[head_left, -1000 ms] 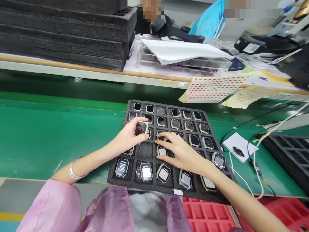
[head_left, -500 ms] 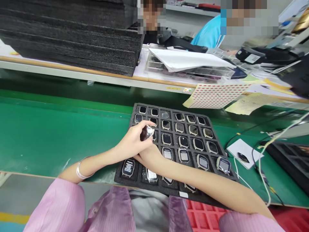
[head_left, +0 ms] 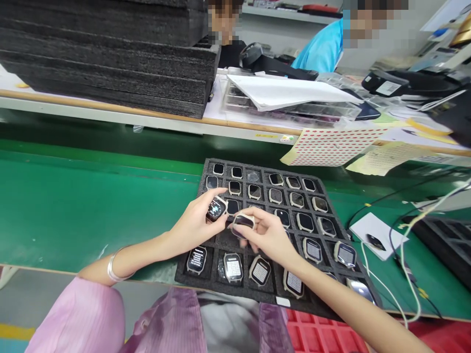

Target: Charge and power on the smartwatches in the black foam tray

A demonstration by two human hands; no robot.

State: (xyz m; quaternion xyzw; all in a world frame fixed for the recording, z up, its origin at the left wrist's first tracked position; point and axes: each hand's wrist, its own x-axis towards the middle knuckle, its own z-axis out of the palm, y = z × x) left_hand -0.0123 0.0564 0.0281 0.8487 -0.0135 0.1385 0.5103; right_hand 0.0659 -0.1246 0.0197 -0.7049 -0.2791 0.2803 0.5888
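Note:
My left hand (head_left: 200,214) is closed around a smartwatch (head_left: 216,208) without a strap, its lit face showing a dial. Just to the right, my right hand (head_left: 268,232) grips a second strapless smartwatch (head_left: 243,221), its screen dark. Both hands are above a black foam tray (head_left: 265,290) with rows of square pockets. Most visible pockets hold watch bodies; those at the back have dark screens. Along the near row, several show lit text, among them a watch (head_left: 233,267) and another at the left corner (head_left: 196,259). My right hand and forearm hide some pockets.
Black foam trays (head_left: 110,63) are stacked on the shelf at left. Papers (head_left: 290,90) lie on clear boxes behind the tray. White cables (head_left: 402,255) and a white box (head_left: 379,236) are at right. Red trays (head_left: 320,333) sit below the green bench (head_left: 91,206). Two people are beyond the shelf.
My hands have moved apart. The right hand has shifted right with a watch in its fingers, and the left has turned so its watch's lit face shows. More of the near row is visible.

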